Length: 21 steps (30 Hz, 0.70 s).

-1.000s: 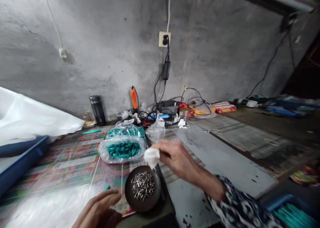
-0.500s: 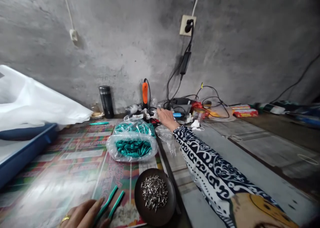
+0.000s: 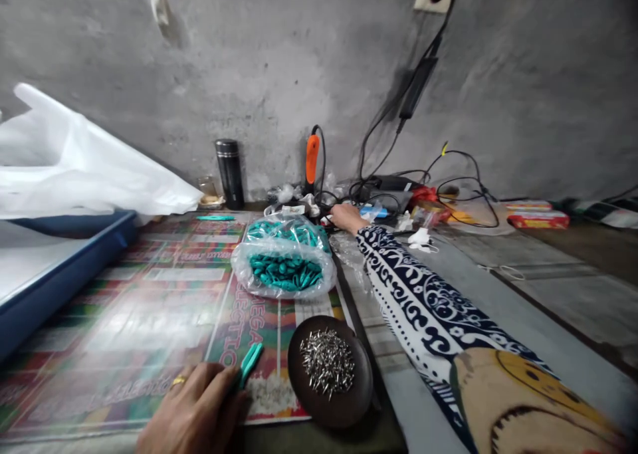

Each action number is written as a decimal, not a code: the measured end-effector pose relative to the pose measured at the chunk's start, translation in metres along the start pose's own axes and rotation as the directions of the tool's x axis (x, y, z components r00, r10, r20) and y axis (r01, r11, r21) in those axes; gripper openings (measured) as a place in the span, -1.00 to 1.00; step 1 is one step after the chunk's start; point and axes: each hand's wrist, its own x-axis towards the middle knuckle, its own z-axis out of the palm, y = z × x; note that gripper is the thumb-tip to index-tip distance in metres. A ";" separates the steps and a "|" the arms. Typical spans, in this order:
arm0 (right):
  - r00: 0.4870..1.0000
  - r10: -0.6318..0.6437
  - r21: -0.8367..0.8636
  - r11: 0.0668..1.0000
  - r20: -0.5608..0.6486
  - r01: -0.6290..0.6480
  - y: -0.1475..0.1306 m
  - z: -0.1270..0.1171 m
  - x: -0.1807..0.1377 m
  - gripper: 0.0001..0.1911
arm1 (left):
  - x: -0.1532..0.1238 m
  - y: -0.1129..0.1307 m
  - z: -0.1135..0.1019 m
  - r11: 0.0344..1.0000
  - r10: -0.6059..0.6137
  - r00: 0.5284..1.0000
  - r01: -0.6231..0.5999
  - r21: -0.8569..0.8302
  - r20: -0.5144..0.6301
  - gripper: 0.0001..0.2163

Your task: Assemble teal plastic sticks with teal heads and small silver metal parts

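My left hand (image 3: 197, 404) rests near the table's front edge, fingers closed on slim teal plastic strips (image 3: 250, 361) whose ends stick out to the right. Beside it stands a dark round dish (image 3: 363, 391) with a heap of small silver metal pieces (image 3: 327, 363). Behind the dish, an open clear plastic bag (image 3: 326, 278) is full of teal plastic pieces (image 3: 286, 271). My right hand (image 3: 347, 217) is stretched far forward into the clutter at the wall, just right of the bag. Its fingertips are hidden, so I cannot make out what they touch.
A blue tray (image 3: 107, 248) and white sheeting (image 3: 90, 161) lie at the left. Along the wall stand a black flask (image 3: 230, 175), an orange-handled tool (image 3: 312, 159), black cables (image 3: 381, 158) and red boxes (image 3: 538, 219). Another teal strip (image 3: 216, 218) lies near the flask.
The view has tilted down and turned left. The teal strips in my left hand, spread apart before, now lie together. My right hand has sunk lower into the clutter, its fingers more bent.
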 end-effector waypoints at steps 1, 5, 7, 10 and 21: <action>1.000 -0.003 0.015 1.000 -0.004 0.003 0.001 -0.003 -0.002 -0.72 | 0.001 0.007 -0.004 0.999 -0.044 0.998 0.043 0.009 0.034 -0.82; 0.994 -0.043 0.077 0.996 -0.105 0.051 -0.002 -0.023 -0.022 -0.76 | 0.007 0.029 -0.017 0.977 -0.212 0.964 0.203 0.069 0.162 -0.87; 0.980 -0.098 0.109 0.987 -0.172 0.118 -0.010 -0.035 -0.043 -0.72 | 0.012 0.036 -0.022 0.967 -0.254 0.942 0.241 0.083 0.219 -0.88; 0.949 -0.208 0.148 0.958 -0.236 0.247 -0.027 -0.050 -0.092 -0.73 | 0.019 0.043 -0.028 0.952 -0.303 0.915 0.281 0.118 0.265 -0.87; 0.673 -0.542 0.355 0.580 -0.504 0.733 -0.097 -0.042 -0.270 -0.71 | 0.022 0.049 -0.035 0.944 -0.312 0.928 0.280 0.173 0.203 -0.88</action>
